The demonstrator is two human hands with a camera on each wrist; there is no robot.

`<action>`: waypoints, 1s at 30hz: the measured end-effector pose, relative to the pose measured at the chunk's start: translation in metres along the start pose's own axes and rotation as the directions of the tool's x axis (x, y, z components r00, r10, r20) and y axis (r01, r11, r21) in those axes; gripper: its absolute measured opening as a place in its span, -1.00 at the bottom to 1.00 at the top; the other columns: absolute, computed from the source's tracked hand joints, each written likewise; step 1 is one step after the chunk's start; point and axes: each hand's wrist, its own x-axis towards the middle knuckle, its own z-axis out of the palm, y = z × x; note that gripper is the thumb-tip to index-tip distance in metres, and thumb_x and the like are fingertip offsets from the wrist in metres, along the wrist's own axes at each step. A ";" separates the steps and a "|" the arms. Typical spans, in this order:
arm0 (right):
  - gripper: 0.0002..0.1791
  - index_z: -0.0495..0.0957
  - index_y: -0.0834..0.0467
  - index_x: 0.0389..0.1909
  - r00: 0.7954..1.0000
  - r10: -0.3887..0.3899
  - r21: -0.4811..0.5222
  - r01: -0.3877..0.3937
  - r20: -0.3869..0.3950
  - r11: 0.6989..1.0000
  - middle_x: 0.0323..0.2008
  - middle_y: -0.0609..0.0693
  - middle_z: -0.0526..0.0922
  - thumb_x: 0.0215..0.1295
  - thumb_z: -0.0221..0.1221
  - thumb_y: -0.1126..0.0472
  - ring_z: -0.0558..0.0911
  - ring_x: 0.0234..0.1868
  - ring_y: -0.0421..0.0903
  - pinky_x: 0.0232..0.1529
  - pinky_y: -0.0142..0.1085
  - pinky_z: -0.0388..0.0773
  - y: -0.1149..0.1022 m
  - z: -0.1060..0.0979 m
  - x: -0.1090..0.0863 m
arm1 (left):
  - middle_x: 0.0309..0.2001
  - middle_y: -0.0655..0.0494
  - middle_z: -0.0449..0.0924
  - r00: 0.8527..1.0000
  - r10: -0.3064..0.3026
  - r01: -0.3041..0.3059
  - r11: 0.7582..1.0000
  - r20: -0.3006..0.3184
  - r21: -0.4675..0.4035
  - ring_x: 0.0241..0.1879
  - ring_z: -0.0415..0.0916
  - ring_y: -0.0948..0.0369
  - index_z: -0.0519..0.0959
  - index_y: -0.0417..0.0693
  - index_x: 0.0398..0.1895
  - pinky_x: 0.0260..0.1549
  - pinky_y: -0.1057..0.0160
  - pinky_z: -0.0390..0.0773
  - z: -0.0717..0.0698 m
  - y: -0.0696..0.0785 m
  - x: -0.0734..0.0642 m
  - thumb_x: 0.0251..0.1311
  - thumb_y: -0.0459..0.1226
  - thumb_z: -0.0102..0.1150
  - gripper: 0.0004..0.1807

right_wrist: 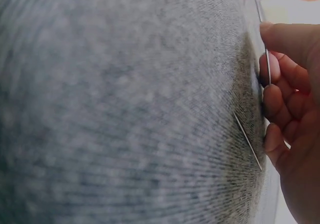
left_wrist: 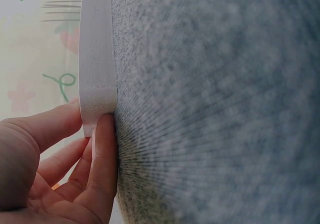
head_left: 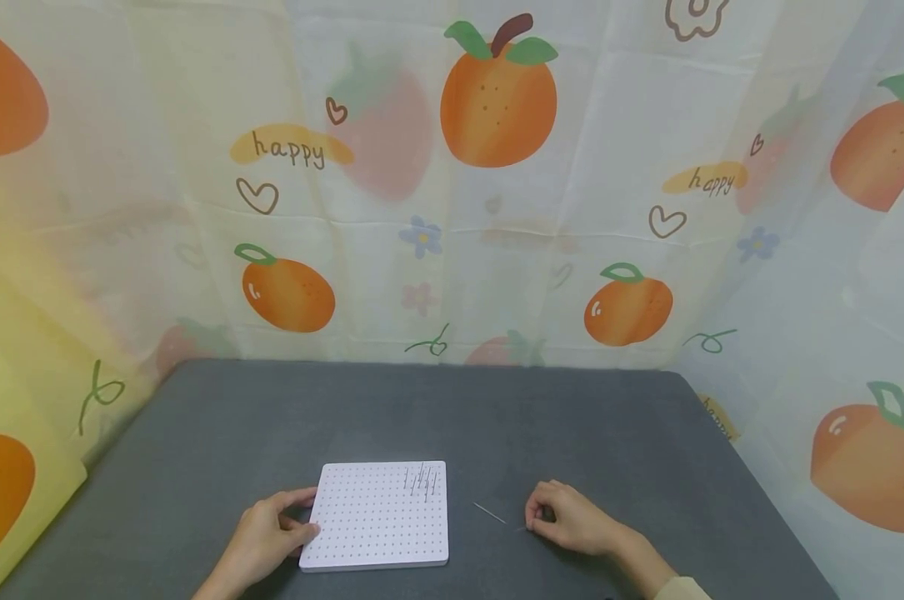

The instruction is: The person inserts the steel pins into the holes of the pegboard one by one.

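Note:
A white perforated board [head_left: 377, 521] with rows of small holes lies on the dark table. Several thin metal pins [head_left: 427, 483] stand upright in its far right corner. My left hand [head_left: 266, 533] grips the board's left edge, thumb over the top; the left wrist view shows fingertips against the side of the board [left_wrist: 97, 59]. Right of the board, my right hand [head_left: 571, 517] is low over the table with fingers curled, pinching a thin metal pin [right_wrist: 268, 66] between thumb and fingers. One more loose pin [head_left: 489, 512] lies on the tabletop between the board and this hand.
The dark grey table [head_left: 571, 425] has a cloth-like, finely textured surface. Behind it and along both sides hangs a pale curtain [head_left: 496, 267] printed with oranges, strawberries and lettering, close to the table's far edge.

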 end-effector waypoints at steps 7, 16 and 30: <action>-0.91 0.45 -0.05 -0.42 0.995 0.098 0.084 -0.099 0.018 0.991 -0.49 -0.29 0.40 0.27 0.10 0.20 0.36 -0.47 -0.41 -0.43 -0.49 0.36 -0.002 -0.002 0.001 | -0.08 -0.16 0.56 1.000 -0.004 0.004 1.000 0.005 -0.004 -0.52 0.50 0.27 0.48 -0.29 0.06 -0.62 0.30 0.52 0.000 0.000 -0.001 -0.16 -0.38 0.37 -0.41; -0.89 0.47 0.06 -0.30 0.996 0.088 0.133 -0.084 -0.028 0.988 -0.42 -0.20 0.49 0.36 0.00 0.15 0.39 -0.44 -0.40 -0.41 -0.47 0.40 -0.011 -0.004 0.006 | -0.08 -0.15 0.56 1.000 -0.024 0.024 1.000 0.010 0.015 -0.53 0.49 0.27 0.47 -0.28 0.08 -0.62 0.30 0.51 0.001 0.000 0.001 -0.15 -0.37 0.37 -0.40; -0.89 0.48 0.01 -0.33 0.982 0.053 0.138 -0.028 -0.179 0.990 -0.38 -0.14 0.57 0.23 0.13 0.31 0.48 -0.39 -0.37 -0.36 -0.44 0.47 -0.035 0.004 0.025 | -0.08 -0.17 0.56 1.000 -0.009 0.009 1.000 0.002 0.018 -0.53 0.49 0.28 0.48 -0.29 0.07 -0.63 0.30 0.50 0.001 -0.001 0.001 -0.15 -0.37 0.37 -0.41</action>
